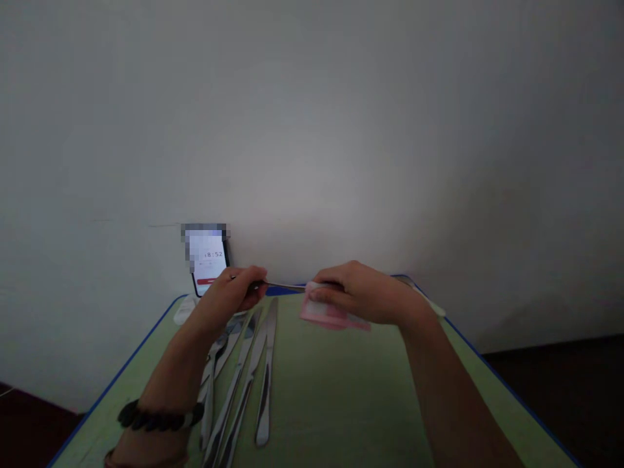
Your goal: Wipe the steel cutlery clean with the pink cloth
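My left hand [242, 290] is closed around one end of a slim metal piece of cutlery [286, 286]. Its kind is hidden by my fingers and the cloth. My right hand [358, 291] grips a pink and white cloth [331, 317], which is folded over the other end of the cutlery. Both hands are raised above the far part of the table. Below and beside my left forearm lie several table knives [264, 390], roughly side by side. A spoon [215, 351] lies among the cutlery, partly covered by my arm.
A phone [209, 253] with a lit timer screen leans against the wall at the back left. At its foot is a white object [183, 311]. Behind my right wrist a pale object [435, 307] shows in part. The green table [341, 396] has a blue edge and meets the wall.
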### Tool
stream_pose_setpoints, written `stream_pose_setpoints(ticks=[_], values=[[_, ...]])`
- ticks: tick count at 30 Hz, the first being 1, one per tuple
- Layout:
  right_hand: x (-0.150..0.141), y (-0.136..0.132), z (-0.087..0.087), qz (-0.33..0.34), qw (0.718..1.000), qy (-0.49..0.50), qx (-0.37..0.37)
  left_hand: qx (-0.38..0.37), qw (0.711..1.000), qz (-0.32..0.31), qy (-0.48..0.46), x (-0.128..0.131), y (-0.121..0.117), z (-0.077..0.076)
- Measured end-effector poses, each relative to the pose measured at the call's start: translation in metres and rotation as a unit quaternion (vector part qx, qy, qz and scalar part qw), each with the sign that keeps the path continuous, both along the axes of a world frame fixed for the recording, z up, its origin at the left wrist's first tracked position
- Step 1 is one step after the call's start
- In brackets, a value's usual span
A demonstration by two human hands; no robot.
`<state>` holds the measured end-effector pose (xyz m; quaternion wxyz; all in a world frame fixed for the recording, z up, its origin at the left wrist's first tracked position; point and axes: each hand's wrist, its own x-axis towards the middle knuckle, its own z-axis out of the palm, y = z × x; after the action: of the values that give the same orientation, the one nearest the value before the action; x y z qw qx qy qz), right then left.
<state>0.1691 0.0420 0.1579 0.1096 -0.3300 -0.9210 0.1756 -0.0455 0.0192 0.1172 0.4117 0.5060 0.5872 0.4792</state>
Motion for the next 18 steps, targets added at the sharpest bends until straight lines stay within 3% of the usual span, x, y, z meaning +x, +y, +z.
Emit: stream_pose_setpoints(ticks=[6, 11, 14, 18], values=[[-0.023, -0.007, -0.003, -0.021, 0.999, -0.032, 0.031, 0.065, 0.986, -0.079, 0.133, 0.025, -0.004, 0.006], [-0.016, 0.002, -0.007, -0.014, 1.0, -0.016, -0.004, 0.069, 0.979, -0.03, 0.189, 0.014, 0.0, 0.003], [-0.004, 0.005, -0.003, -0.012, 1.0, 0.015, -0.014, 0.054, 0.99, 0.022, 0.131, -0.001, 0.002, 0.002], [0.008, 0.007, 0.0, -0.032, 0.999, 0.043, -0.001, 0.053, 0.997, 0.057, -0.028, -0.012, 0.003, 0.003]])
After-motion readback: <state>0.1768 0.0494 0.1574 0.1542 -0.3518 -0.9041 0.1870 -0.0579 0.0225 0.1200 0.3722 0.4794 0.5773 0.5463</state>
